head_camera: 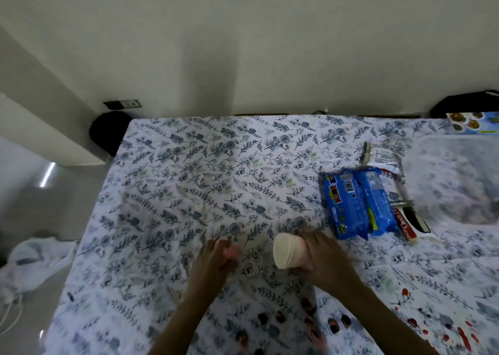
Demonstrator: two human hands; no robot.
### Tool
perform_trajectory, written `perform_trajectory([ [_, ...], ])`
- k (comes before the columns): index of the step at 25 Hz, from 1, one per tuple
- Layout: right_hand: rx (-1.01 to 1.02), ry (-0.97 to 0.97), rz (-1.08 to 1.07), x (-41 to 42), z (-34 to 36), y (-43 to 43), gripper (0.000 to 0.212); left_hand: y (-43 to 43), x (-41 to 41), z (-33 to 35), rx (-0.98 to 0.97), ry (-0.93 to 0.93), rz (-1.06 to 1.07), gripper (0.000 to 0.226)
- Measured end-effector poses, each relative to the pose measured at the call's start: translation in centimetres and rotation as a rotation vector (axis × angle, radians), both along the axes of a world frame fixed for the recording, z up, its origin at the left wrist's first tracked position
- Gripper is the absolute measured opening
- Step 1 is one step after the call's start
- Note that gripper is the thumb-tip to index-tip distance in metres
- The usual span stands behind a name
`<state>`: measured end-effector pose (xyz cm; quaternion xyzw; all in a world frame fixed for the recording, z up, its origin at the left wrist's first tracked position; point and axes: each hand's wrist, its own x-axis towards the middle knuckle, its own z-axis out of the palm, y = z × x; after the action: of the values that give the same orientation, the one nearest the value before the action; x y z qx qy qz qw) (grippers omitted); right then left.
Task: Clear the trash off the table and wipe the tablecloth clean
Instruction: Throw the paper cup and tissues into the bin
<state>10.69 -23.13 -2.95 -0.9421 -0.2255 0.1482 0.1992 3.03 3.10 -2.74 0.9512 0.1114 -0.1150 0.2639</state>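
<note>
A white tablecloth (216, 181) printed with blue leaves covers the table. My right hand (321, 257) grips a cream paper cup (285, 250) lying on its side, mouth to the left. My left hand (218, 257) rests on the cloth with its fingers curled; I cannot tell whether it pinches something small. A blue snack packet (356, 200) lies to the right, with a white wrapper (383, 156) behind it and a red Choco wrapper (405, 227) beside it. Dark crumbs (283, 317) and red stains (445, 330) mark the near cloth.
A clear plastic lid or tray (453, 179) sits at the far right, with a printed box (472, 122) behind it. A white plastic bag (35, 260) lies on the floor at left. A black round object (108, 130) stands by the wall.
</note>
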Motion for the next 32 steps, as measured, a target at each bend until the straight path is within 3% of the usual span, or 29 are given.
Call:
perform_trajectory([
  [2, 0.073, 0.075, -0.097, -0.2, 0.7, 0.9, 0.089, -1.2, 0.3, 1.9, -0.266, -0.028, 0.258, 0.014],
  [5, 0.185, 0.133, -0.172, -1.4, 2.1, 3.1, 0.088, -1.5, -0.9, 3.4, -0.590, -0.019, 0.565, 0.012],
  [7, 0.242, 0.168, -0.117, -2.6, 3.3, 5.5, 0.085, -0.4, -2.7, 4.3, -0.696, -0.023, 0.685, 0.009],
  [13, 0.316, 0.231, 0.073, -7.9, 4.8, 17.2, 0.080, 9.4, -13.0, 5.5, -0.775, -0.030, 0.917, 0.017],
  [19, 0.360, 0.384, 0.108, -18.3, 5.0, 31.8, 0.074, 21.8, -27.3, 5.2, -0.738, -0.083, 1.070, 0.003],
  [23, 0.396, 0.524, 0.107, -26.0, 5.0, 41.2, 0.068, 28.1, -35.0, 4.5, -0.768, -0.125, 1.155, 0.020],
  [27, 0.341, 0.577, 0.149, -30.3, 4.2, 46.6, 0.091, 32.6, -39.6, 3.6, -0.837, -0.204, 1.243, 0.036],
  [30, 0.233, 0.576, 0.279, -31.4, 4.3, 49.6, 0.073, 34.9, -40.8, 2.9, -0.905, -0.227, 1.304, 0.034],
  [32, 0.181, 0.590, 0.310, -31.1, 3.5, 51.2, 0.074, 36.1, -40.6, 2.6, -0.932, -0.237, 1.337, 0.031],
])
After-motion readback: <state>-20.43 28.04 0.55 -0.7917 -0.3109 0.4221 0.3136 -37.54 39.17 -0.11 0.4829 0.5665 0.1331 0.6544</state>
